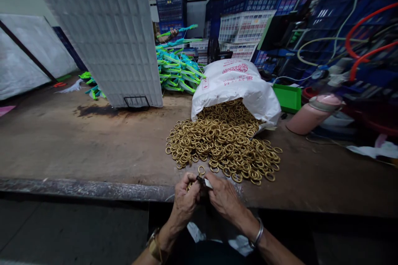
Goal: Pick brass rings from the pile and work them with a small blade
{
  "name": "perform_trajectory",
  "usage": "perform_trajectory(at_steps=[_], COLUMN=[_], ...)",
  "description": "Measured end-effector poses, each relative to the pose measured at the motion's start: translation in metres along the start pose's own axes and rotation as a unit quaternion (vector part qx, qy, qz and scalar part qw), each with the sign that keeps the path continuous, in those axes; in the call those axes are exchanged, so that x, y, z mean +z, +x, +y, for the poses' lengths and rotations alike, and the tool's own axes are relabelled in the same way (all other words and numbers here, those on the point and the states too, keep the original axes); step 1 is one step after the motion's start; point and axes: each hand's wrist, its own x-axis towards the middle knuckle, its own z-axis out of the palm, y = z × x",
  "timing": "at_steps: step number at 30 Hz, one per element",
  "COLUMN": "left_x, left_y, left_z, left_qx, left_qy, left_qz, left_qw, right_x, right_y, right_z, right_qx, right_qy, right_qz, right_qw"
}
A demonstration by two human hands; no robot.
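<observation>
Close together at the table's front edge, my left hand [185, 196] and my right hand [225, 198] meet over a small dark piece [200, 179]. My left fingers are closed around brass-coloured rings [189, 186], partly hidden by the fingers. A small whitish, blade-like piece [208, 183] is pinched in my right hand; its exact kind is unclear. One ring [201, 167] stands out just above my fingertips. Beyond my hands lies a heap of brass-coloured rings [217, 143], spilling from the mouth of a white printed sack [230, 80].
A tall white ribbed panel [108, 37] stands at the left on the wooden table [77, 145]. Behind it lie green and blue strips [180, 70]. A pink bottle [311, 114] and a green tray [287, 98] are at the right. Stacked crates [245, 27] fill the back.
</observation>
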Motion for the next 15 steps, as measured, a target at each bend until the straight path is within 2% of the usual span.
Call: perform_trajectory(at_steps=[7, 11, 15], left_x=[-0.006, -0.009, -0.011], left_y=[-0.007, -0.029, -0.044], left_z=[0.003, 0.007, -0.016], left_qx=[-0.036, -0.073, -0.156], left_qy=[-0.011, -0.009, 0.026], left_qz=[-0.033, -0.112, -0.195], left_qw=[0.999, 0.991, 0.968], right_x=[0.010, 0.009, 0.009], right_y=[0.003, 0.010, 0.017], right_z=[0.013, 0.023, 0.020], right_qx=[0.000, 0.059, 0.072], right_qy=[-0.061, -0.093, -0.075], right_qz=[-0.015, 0.003, 0.035], right_qw=[0.998, 0.994, 0.994])
